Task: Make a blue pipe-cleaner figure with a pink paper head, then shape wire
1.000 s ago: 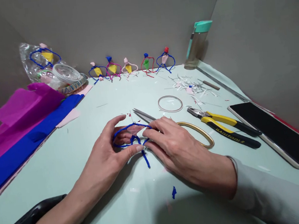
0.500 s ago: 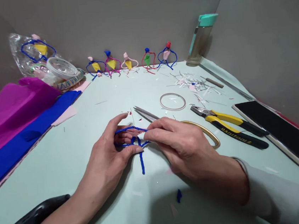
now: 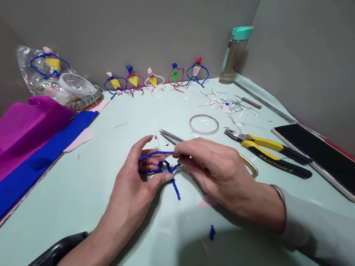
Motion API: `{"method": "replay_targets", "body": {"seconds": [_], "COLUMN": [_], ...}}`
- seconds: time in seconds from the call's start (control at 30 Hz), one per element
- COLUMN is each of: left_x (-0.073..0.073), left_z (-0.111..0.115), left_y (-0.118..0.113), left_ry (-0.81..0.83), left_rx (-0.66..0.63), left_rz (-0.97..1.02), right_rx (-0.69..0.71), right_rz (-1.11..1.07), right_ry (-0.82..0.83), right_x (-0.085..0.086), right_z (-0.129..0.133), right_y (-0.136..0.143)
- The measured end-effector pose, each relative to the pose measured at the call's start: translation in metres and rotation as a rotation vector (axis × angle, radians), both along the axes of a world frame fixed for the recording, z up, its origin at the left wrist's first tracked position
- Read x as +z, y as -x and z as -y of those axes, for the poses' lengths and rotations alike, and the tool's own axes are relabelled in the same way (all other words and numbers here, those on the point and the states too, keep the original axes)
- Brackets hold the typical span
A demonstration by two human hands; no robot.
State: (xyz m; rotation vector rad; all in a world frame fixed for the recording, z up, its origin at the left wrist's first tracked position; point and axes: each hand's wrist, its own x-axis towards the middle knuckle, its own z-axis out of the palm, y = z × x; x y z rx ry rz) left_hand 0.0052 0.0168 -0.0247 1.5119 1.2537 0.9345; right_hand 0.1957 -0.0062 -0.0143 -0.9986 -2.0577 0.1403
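My left hand (image 3: 134, 186) pinches a blue paper-wrapped wire figure (image 3: 176, 190) between its thumb and curled fingers, with the index finger raised. The figure is a bent loop with a straight blue leg pointing down toward me. At the loop's right side, my right hand (image 3: 224, 168) has its thumb and fingertips closed on the figure. A small pale pink bit shows inside the loop near those fingertips; what it belongs to is unclear. Behind my right hand lie scissors (image 3: 170, 136), their blades showing on the left and a gold handle on the right.
Pliers (image 3: 268, 149) and a phone (image 3: 329, 159) lie to the right. Tape (image 3: 190, 125), wire scraps (image 3: 230, 104) and a bottle (image 3: 235, 55) are farther back. Several small wire figures (image 3: 134, 81) lean on the wall. Crepe paper (image 3: 37, 160) and tape rolls (image 3: 77, 85) are left.
The blue figure has tilted a little, its leg now slanting down to the right. My right fingers have shifted slightly on it, and the camera view has moved a bit.
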Motion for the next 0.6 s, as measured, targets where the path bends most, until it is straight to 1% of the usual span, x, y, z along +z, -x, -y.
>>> {"method": "replay_targets", "body": {"seconds": [0.07,0.13,0.27,0.4,0.5,0.6], "left_x": [0.001,0.004,0.01,0.012,0.013,0.015], "left_z": [0.0,0.0,0.004,0.007,0.008,0.009], "left_y": [-0.002,-0.003,0.001,0.005,0.004,0.0], "left_ry": [0.017,0.045,0.09,0.106,0.146,0.148], "left_rx": [-0.015,-0.023,-0.014,0.022,0.064,0.067], "left_rz": [0.05,0.095,0.179,0.326,0.401,0.434], "right_rx": [-0.06,-0.081,-0.088,-0.087,-0.085,-0.077], "right_rz": [0.017,0.03,0.004,-0.049,-0.047,-0.053], "right_ry": [-0.003,0.013,0.037,0.094,0.136,0.167], "right_x": [0.001,0.001,-0.001,-0.003,-0.003,-0.002], "right_z": [0.0,-0.001,-0.003,-0.006,-0.007,-0.008], "right_y": [-0.001,-0.003,-0.006,-0.007,-0.007,-0.007]}}
